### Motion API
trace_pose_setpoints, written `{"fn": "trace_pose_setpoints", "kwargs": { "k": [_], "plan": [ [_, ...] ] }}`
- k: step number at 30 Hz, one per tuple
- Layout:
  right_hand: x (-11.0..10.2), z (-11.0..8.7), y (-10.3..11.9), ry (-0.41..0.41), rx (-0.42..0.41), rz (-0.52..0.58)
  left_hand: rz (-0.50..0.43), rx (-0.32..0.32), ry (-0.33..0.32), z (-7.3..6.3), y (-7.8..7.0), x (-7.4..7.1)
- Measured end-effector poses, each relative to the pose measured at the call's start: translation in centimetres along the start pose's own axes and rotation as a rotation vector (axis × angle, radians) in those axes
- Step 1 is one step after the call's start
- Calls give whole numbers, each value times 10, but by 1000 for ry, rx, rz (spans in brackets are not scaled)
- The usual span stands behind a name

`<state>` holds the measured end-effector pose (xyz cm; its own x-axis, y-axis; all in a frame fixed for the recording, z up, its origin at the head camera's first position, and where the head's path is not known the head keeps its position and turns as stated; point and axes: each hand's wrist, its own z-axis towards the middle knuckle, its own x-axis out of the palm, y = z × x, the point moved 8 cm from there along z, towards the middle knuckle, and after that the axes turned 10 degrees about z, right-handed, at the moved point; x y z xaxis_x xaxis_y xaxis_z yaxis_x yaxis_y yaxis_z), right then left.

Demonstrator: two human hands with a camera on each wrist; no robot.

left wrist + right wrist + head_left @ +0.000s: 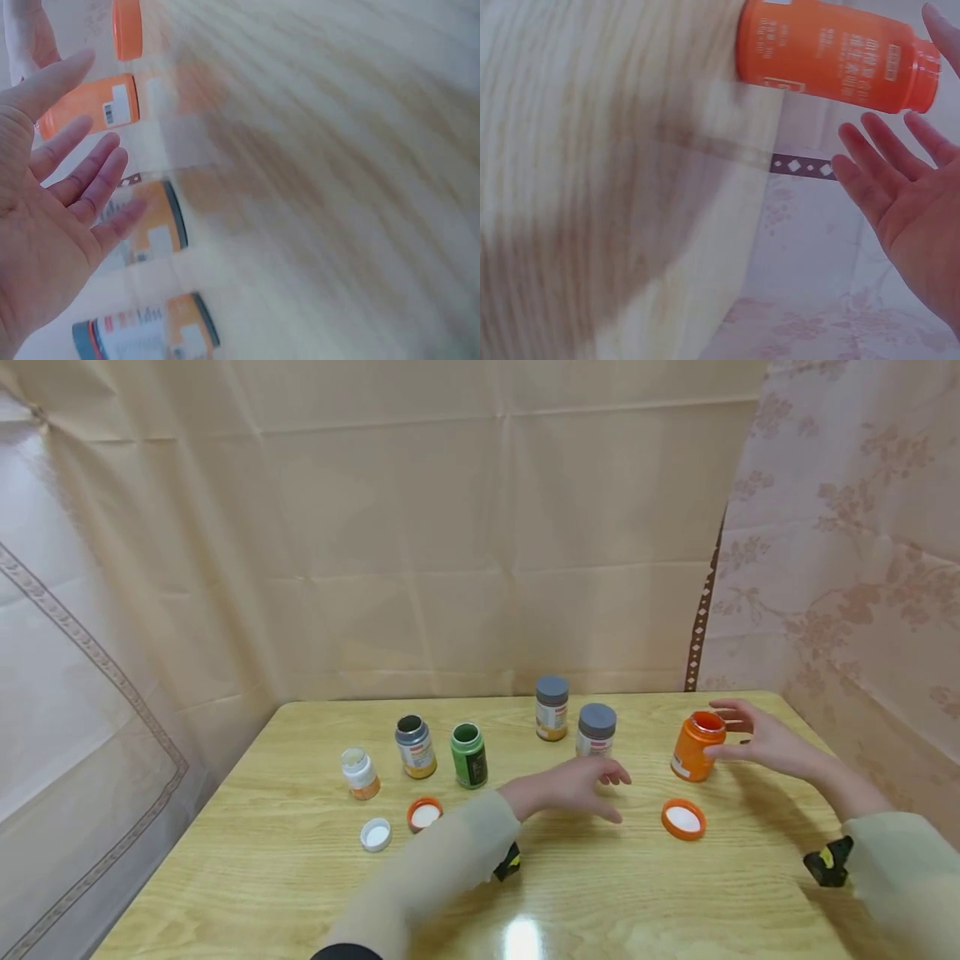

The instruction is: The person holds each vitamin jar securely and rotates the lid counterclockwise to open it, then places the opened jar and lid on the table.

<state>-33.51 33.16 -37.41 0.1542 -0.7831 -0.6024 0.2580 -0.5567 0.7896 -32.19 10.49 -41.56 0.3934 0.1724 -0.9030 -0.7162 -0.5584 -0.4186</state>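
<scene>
My right hand [776, 742] is beside an uncapped orange bottle [695, 747], thumb in front of its neck and fingers behind it. In the right wrist view the fingers [889, 154] are spread at the orange bottle's mouth end and not curled round it. An orange lid [683, 819] lies upturned on the table in front of that bottle. My left hand [576, 787] is over the middle of the table, holding nothing, palm and loose fingers [82, 180] showing in the left wrist view. Just behind it stands a grey-capped bottle [597, 727], its lower part hidden by the hand.
Another grey-capped bottle [552, 708] is farther back. Toward the left stand an uncapped green bottle [469, 756], an uncapped grey bottle [416, 747] and a small white bottle [360, 773]. A white lid [376, 835] and an orange-rimmed lid [424, 815] lie before them. Curtains hang behind the table [600, 893].
</scene>
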Motion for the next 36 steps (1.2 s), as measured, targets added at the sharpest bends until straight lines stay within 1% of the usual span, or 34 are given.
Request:
{"fn": "trace_pose_setpoints", "kwargs": {
  "k": [5, 9, 13, 16, 19, 23, 27, 32, 36],
  "plan": [
    [-5, 2, 12, 3, -13, 1, 58, 25, -28, -19, 8, -14],
    [-7, 2, 23, -1, -23, -4, 72, 10, -35, -34, 14, -22],
    [-6, 2, 34, 1, -20, -13, 71, -7, -49, -50, 17, -31],
    [-3, 3, 43, 6, -11, -26, 76, -9, -84, -61, 19, -38],
    [-1, 3, 52, 9, -12, -39, 75, -33, -127, -72, 25, -45],
    [4, 3, 68, 9, -25, -47, 46, -81, -177, -85, 35, -53],
    [12, 2, 82, 10, -41, -49, 7, -105, -226, -96, 41, -59],
    [27, 4, 97, 9, -75, -45, -40, -122, -281, -108, 49, -63],
    [42, 7, 107, 12, -110, -45, -68, -121, -304, -118, 54, -65]
  ]
}}
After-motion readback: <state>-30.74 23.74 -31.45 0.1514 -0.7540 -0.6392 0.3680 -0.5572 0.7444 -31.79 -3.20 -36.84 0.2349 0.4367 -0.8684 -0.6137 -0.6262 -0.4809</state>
